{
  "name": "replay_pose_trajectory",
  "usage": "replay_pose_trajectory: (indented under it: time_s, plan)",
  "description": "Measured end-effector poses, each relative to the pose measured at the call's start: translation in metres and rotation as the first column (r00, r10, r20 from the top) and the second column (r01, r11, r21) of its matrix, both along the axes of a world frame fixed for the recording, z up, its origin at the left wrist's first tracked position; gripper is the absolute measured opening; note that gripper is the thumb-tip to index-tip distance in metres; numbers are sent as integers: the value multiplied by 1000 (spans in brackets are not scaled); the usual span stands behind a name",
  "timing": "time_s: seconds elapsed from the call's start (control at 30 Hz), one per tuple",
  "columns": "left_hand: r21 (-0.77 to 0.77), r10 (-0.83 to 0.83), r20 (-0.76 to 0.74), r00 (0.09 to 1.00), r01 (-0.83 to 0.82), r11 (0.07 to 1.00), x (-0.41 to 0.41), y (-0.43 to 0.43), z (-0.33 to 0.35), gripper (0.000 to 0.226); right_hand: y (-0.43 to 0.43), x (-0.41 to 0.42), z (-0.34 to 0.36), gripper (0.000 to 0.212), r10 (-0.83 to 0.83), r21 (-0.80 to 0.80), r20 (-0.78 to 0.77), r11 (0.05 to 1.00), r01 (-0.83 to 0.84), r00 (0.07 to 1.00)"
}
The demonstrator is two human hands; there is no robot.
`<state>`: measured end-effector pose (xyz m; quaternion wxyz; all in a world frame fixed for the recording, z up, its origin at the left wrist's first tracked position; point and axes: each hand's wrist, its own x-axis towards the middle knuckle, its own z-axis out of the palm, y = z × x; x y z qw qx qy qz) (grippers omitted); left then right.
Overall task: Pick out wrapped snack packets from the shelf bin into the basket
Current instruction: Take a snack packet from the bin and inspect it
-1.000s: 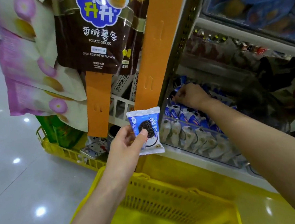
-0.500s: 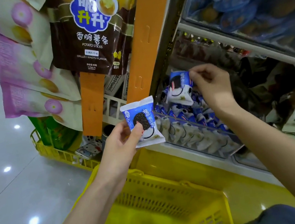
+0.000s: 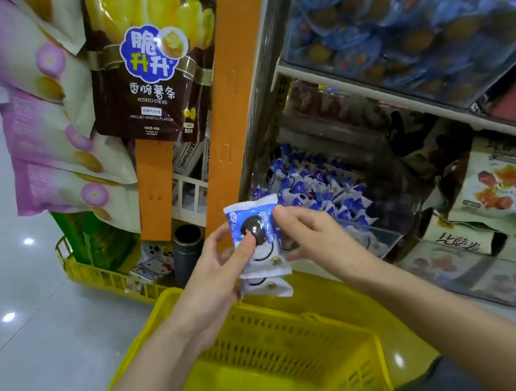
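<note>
Shop aisle, shelf bin [image 3: 385, 237] of blue snack packets low on the right. Two packets [image 3: 258, 241] stacked above the yellow basket [image 3: 279, 334], left hand [image 3: 217, 267] clamped on them, right hand [image 3: 309, 238] pinching the top one's edge. Basket floor looks bare, so nothing dropped in yet; many left in the bin. Lower packet mostly covered; near basket rim cut off.
</note>
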<state>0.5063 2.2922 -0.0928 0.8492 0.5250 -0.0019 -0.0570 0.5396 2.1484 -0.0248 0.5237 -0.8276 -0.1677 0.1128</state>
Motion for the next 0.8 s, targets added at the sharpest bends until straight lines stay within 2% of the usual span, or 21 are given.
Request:
replay_pose_trajectory:
  time_s: [0.03, 0.1, 0.13, 0.23, 0.33, 0.43, 0.5, 0.57, 0.67, 0.8]
  plan:
    - [22, -15, -12, 1000, 15, 1000, -1, -1, -1, 75, -1, -1, 0, 36, 16, -66, 25, 998, -15, 1000]
    - [60, -42, -35, 998, 44, 997, -2, -2, -1, 74, -2, -3, 0, 21, 17, -137, 93, 991, -4, 996]
    - [76, -49, -40, 998, 52, 996, -2, -2, -1, 71, -3, -4, 0, 13, 13, -133, 113, 991, 2, 994]
    - [88, -64, -54, 997, 69, 994, 0, -1, -2, 60, -7, 2, 8, 9, -20, -70, 170, 997, 32, 985]
    - [106, -20, -61, 998, 27, 994, 4, 0, -3, 50, -13, 27, 23, 13, -233, 67, 226, 972, 223, 946]
    - [116, 66, -52, 996, -59, 991, 11, 1, -1, 42, -16, 76, 30, 14, -445, 73, 264, 894, 443, 856]
    - [107, 121, -48, 991, -115, 988, 16, 3, 0, 40, -12, 112, 27, 19, -514, -10, 215, 849, 529, 830]
    - [103, 167, -47, 985, -161, 982, 20, 5, 0, 43, -4, 137, 19, 21, -512, -114, 219, 832, 543, 830]
    - [110, 202, -47, 978, -196, 974, 25, 6, 0, 45, 8, 153, 5, 22, -418, -259, 278, 834, 487, 865]
    - [104, 219, -62, 974, -212, 972, 29, 6, 1, 45, 15, 159, -4, 39, -308, -505, 249, 768, 395, 918]
